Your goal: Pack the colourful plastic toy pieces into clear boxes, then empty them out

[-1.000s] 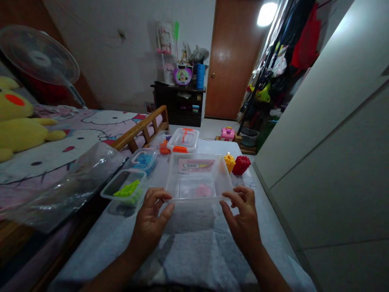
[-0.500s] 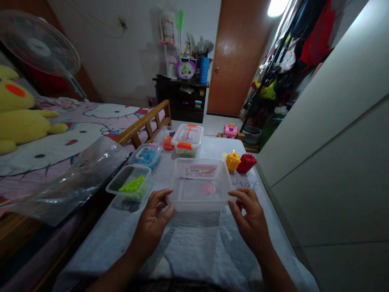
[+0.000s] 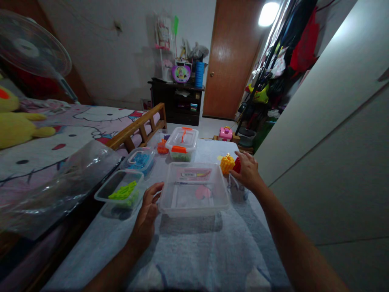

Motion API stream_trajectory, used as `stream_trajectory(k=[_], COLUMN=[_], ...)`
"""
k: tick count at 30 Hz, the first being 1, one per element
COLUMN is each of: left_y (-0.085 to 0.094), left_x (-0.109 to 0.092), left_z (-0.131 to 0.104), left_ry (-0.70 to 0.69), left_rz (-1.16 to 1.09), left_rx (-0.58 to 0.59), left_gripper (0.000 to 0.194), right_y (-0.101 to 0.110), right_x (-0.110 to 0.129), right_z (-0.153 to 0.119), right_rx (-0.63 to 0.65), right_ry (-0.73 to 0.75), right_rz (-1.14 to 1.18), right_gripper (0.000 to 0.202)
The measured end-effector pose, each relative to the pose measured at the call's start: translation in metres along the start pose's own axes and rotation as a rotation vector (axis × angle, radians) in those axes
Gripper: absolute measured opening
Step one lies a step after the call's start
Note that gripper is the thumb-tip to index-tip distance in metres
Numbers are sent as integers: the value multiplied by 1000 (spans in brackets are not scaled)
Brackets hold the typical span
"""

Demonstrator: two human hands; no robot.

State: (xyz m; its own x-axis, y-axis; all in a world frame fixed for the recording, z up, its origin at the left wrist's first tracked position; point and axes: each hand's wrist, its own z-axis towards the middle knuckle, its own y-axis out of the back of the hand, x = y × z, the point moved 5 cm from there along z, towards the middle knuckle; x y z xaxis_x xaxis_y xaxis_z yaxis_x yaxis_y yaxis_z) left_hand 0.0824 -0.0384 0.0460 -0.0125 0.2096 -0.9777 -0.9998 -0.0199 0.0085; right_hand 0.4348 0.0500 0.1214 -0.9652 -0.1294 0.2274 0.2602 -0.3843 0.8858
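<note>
A clear plastic box [image 3: 194, 209] sits in front of me on the cloth-covered table, its top uncovered and a pink patch showing through it. My left hand [image 3: 148, 213] is beside the box's left wall with fingers loosely curved, holding nothing. Off to the right, my right hand [image 3: 248, 172] has its thumb and fingers apart around a red plastic cluster [image 3: 237, 165]. The hand hides much of that cluster, and I see no firm grip on it. Just left of it stands a yellow plastic cluster [image 3: 227, 164].
Left of the box stand an uncovered tub with lime-green pieces [image 3: 124, 190] and a lidded tub of blue pieces [image 3: 140, 160]. Behind are a box with orange clips [image 3: 182, 140] and orange pieces [image 3: 162, 147]. A wooden bed rail [image 3: 136, 129] and a pale cabinet [image 3: 328, 134] flank the table.
My right hand has left the clear box's right corner and moved forward and right to the red cluster. My left hand has drawn slightly back from the box's left corner.
</note>
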Motion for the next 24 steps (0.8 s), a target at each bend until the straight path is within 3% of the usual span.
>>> stream_trajectory(k=[3, 6, 9, 15, 19, 24], left_y=[1, 3, 1, -9, -9, -7], left_x=[-5, -21, -32, -28, -24, -12], left_z=[13, 26, 34, 28, 22, 17], left_ry=[-10, -127, -185, -216, -254, -259], left_rz=[-29, 31, 126, 310, 347, 208], left_rx=[-18, -58, 11, 190, 121, 44], left_gripper=[60, 57, 56, 48, 53, 68], right_y=[-15, -31, -41, -43, -44, -42], right_x=[-5, -9, -10, -8, -9, -7], right_z=[29, 47, 55, 60, 61, 63], right_rx=[186, 332, 419, 487, 519, 513], right_ry=[66, 92, 104, 71, 68, 91], right_rz=[-138, -212, -253, -309, -287, -304], right_gripper=[93, 103, 109, 115, 112, 105])
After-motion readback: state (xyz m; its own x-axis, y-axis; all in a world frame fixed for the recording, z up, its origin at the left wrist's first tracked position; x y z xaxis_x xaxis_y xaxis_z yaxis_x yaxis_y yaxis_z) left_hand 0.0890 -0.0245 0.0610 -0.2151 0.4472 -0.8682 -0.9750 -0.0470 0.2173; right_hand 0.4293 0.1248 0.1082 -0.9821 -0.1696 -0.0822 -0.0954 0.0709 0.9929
